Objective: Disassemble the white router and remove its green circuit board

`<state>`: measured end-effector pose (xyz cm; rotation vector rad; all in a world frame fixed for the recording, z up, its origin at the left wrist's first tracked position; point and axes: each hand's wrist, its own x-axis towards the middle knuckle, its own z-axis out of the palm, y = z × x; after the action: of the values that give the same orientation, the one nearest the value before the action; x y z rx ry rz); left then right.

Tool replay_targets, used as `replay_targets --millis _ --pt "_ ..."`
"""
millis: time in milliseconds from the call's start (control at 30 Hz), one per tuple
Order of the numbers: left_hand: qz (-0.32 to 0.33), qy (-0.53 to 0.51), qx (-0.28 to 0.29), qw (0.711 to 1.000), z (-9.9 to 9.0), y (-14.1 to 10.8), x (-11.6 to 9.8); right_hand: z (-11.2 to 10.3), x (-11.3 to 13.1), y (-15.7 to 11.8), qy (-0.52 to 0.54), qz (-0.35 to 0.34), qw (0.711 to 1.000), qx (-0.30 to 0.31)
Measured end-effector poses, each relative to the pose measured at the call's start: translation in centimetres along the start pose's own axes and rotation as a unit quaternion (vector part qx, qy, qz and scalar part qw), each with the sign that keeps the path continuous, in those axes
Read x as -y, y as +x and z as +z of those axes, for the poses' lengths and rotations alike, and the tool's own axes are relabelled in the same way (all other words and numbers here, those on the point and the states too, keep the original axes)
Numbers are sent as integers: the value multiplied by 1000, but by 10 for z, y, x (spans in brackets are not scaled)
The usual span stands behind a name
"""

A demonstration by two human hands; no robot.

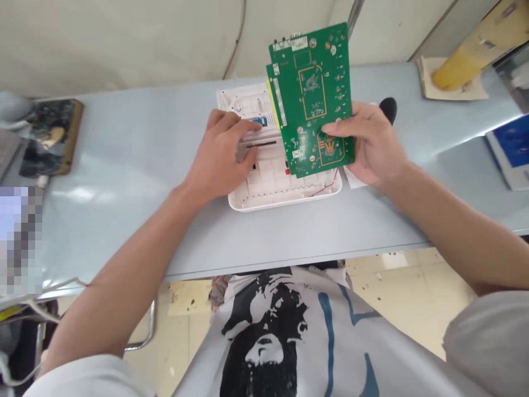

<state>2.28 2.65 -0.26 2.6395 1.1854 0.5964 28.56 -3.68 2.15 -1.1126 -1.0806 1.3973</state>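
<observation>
Grey T-shirt point(264, 336) with a black and blue print nearest the camera, just below the front edge of the pale blue-grey worktop point(330, 237). Right hand point(370, 143) clenched on a green circuit board point(309, 99), fingers across its lower corner, thumb out of sight. Board raised almost upright over the right half of a white plastic casing point(285, 198), with a second green edge showing behind it: possibly another board, hard to tell. Left hand point(219, 154) curled over the casing's left half, fingers reaching a small blue part point(258, 121); gripping or merely resting, impossible to say.

Step in hand, by the look of it: board and open casing handled as separate pieces. Any further move with the board calling for a steady hold by its edges, clear of the components.

Casing's centre hidden by the board, and its far corner partly hidden by the left hand. Contact between board and casing impossible to make out. Thin red wire point(324, 190) inside the casing's near right corner. Black rounded object point(388, 108) just beyond the casing's right side, yellow cylinder point(458, 66) on a cloth point(450, 91) well to the right, dark flat item point(52, 138) well to the left.
</observation>
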Motion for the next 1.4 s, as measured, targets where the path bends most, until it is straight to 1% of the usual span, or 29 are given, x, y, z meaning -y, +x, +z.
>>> replay_targets --millis 133,233,333,467,533,600,633,667,700,733,767,800,867,933,1000,1067,1133,1200,1267,1400 --pt "4 -9 -5 1000 0 -2 0 0 -1 -2 16 -7 1000 5" --pt "13 -5 -19 1000 2 -3 1 0 -5 -1 21 -28 999 2" --pt "9 -10 -29 999 3 -3 -1 2 -11 0 20 -57 998 -11" --pt "-8 -30 -29 999 1 -2 -6 5 -16 -3 17 -79 996 -41" --pt "-18 -36 -38 998 -4 -2 -5 7 -16 -7 -4 -114 991 -66" --pt "-29 -37 -52 998 -11 0 -2 7 -16 -13 -78 -178 976 -100" --pt "-35 -38 -61 997 -16 0 0 7 -16 -16 -137 -218 958 -123" --pt "-43 -41 -68 996 -20 1 1 7 -16 -19 -208 -258 933 -142" --pt "-51 -46 -75 995 -24 1 3 7 -17 -21 -283 -295 900 -153" --pt "-60 -54 -75 994 -27 1 4 7 -17 -23 -350 -330 863 -155" --pt "-66 -65 -71 993 -29 2 4 7 -17 -24 -406 -363 826 -144" --pt "-70 -78 -61 993 -31 2 4 8 -18 -26 -451 -392 793 -119" --pt "-63 -107 -35 992 -32 1 3 8 -18 -27 -515 -445 731 -54" --pt "-43 -129 -11 991 -32 1 2 10 -18 -28 -552 -493 673 -5" --pt "-31 -137 1 990 -32 1 3 11 -18 -30 -575 -537 617 12" --pt "-30 -139 6 990 -32 1 5 13 -18 -31 -592 -570 569 9" --pt "-28 -140 9 990 -31 1 7 15 -19 -32 -612 -582 535 4" --pt "-21 -143 7 989 -30 1 9 17 -19 -33 -628 -584 515 6" --pt "-8 -149 1 989 -29 1 11 20 -20 -33 -641 -579 505 8" --pt "8 -167 0 986 -27 2 15 25 -19 -34 -668 -556 495 8"
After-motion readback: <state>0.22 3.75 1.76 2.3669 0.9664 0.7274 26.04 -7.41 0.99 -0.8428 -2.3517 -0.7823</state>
